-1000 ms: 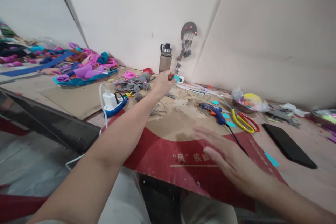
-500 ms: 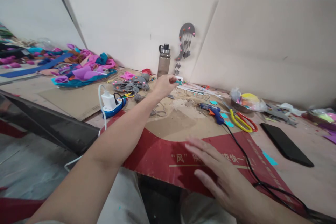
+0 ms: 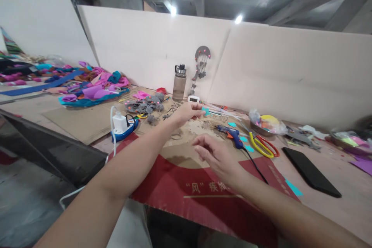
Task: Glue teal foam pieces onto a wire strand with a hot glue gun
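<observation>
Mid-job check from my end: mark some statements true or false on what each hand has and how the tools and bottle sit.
1. The left hand holds a turquoise cutout. True.
2. The right hand grips the blue glue gun. False: the hand is apart from it, and nothing shows in its fingers.
3. The scissors lie between the glue gun and the black phone in the picture. True.
4. The bottle lies on its side. False: it stands upright.
5. The phone is left of the bottle in the picture. False: it is to the right.
</observation>
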The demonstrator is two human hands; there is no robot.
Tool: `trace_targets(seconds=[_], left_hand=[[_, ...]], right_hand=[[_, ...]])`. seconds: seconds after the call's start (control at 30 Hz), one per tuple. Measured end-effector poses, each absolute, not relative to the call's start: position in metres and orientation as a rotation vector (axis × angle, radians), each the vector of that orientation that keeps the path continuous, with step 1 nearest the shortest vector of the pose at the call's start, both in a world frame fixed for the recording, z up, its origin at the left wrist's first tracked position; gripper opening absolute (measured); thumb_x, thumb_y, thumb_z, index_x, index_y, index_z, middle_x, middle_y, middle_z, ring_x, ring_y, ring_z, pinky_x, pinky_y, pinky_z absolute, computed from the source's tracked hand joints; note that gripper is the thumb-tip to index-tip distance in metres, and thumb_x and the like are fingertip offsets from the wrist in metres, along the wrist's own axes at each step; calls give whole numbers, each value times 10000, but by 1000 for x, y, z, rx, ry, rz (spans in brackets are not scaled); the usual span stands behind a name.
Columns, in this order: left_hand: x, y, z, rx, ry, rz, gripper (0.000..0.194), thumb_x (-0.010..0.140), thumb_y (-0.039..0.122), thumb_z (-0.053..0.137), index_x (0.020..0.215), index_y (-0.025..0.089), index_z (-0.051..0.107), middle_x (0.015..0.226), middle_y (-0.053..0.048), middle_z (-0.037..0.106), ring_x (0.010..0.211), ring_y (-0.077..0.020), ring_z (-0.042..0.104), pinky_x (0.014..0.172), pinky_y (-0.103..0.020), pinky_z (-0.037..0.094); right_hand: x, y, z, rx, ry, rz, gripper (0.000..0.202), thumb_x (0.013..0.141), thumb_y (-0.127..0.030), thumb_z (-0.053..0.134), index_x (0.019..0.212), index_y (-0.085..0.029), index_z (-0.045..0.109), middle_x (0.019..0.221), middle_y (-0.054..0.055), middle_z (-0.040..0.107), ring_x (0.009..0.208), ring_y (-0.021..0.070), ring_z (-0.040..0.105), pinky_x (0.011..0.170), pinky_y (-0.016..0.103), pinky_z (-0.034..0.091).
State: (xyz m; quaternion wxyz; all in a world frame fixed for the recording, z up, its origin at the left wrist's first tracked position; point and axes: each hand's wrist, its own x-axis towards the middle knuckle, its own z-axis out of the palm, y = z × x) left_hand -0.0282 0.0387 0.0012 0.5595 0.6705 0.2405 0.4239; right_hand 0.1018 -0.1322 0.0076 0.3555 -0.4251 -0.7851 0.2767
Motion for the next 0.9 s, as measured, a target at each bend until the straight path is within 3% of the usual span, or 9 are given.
trace_targets(seconds=[0.17, 0.3, 0.43, 0.57, 0.7, 0.83, 0.9], left_hand=[[-23, 33, -1, 1544, 631, 963, 176, 682, 228, 736, 776, 124, 629, 614, 17, 609, 530, -53, 499, 548, -199, 359], [-19, 32, -4, 1504, 673, 941, 46, 759, 122, 641, 771, 122, 597, 589, 6, 628, 477, -52, 497, 520, -200, 361], [-16, 34, -10, 1456, 717, 953, 67, 766, 83, 642, 799, 115, 593, 603, 4, 635, 491, -60, 537, 529, -200, 397], [-15, 38, -15, 1443, 749, 958, 123, 743, 140, 716, 820, 103, 628, 666, -8, 650, 545, -65, 575, 552, -200, 430], [-15, 39, -17, 1417, 765, 979, 223, 720, 244, 773, 830, 109, 633, 671, -14, 652, 571, -76, 584, 577, -212, 453], [-15, 37, -17, 1432, 764, 1010, 274, 705, 311, 785, 805, 115, 621, 678, -24, 652, 587, -81, 579, 583, -218, 450], [-15, 36, -17, 1442, 766, 1036, 281, 696, 325, 786, 790, 120, 619, 678, -22, 647, 602, -85, 578, 571, -214, 435]], right_hand=[[96, -107, 0, -1191, -2089, 412, 103, 907, -197, 448, 816, -208, 497, 722, -15, 512, 660, 136, 457, 629, 263, 368], [91, -103, -18, -1036, -2273, 345, 174, 785, -46, 431, 841, -199, 492, 813, 20, 530, 736, 149, 478, 691, 267, 403], [99, -94, -33, -939, -2324, 354, 222, 735, 1, 404, 756, -195, 508, 877, 44, 521, 810, 151, 499, 768, 272, 426], [112, -86, -36, -1004, -2236, 400, 222, 797, -30, 384, 779, -191, 536, 860, 38, 553, 811, 149, 518, 790, 276, 422], [126, -82, -23, -1132, -2089, 374, 177, 934, -229, 415, 976, -184, 581, 795, 14, 595, 717, 149, 522, 685, 266, 401], [160, -67, 0, -1397, -1953, 45, 270, 953, -316, 421, 836, -174, 619, 795, 52, 636, 750, 171, 550, 721, 285, 397], [183, -58, 7, -1699, -1849, -124, 271, 943, -305, 424, 868, -167, 644, 835, 83, 671, 796, 194, 589, 750, 301, 405]])
